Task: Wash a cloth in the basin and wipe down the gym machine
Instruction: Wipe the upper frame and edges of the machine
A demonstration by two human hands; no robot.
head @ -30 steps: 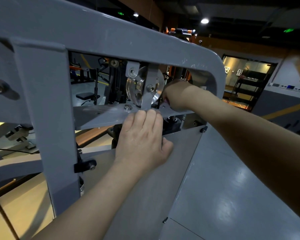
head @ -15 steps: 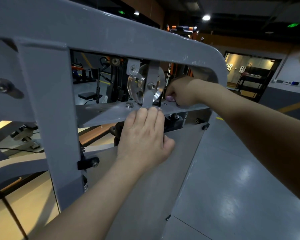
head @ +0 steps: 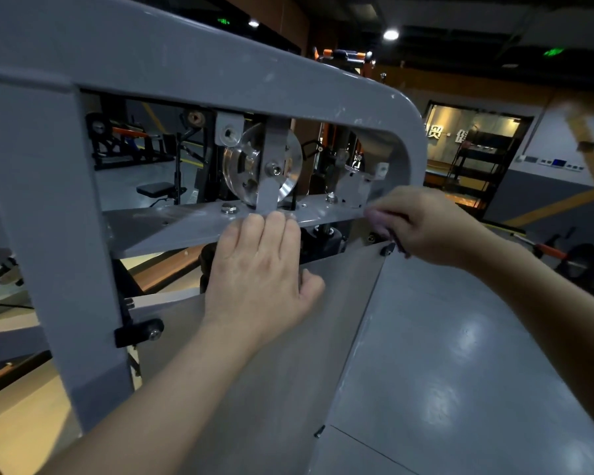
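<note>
The frame (head: 186, 60) of the gym machine is plain grey, with small white chips near its rounded corner. The cross plate (head: 172, 228) inside it is the same grey. The pulley wheel (head: 288, 166) is shiny silver metal, and its bracket (head: 271, 173) is light grey. The cloth (head: 379, 221) in the right hand (head: 429, 224) looks pale purple. The side panel (head: 288, 371) is a flat light grey. The floor (head: 443, 371) is glossy grey-blue, with yellow-tan areas at the left. Two signs (head: 553, 51) on the ceiling glow green.

The right hand (head: 429, 228) drew the cloth (head: 379, 219) out past the frame's corner.
</note>
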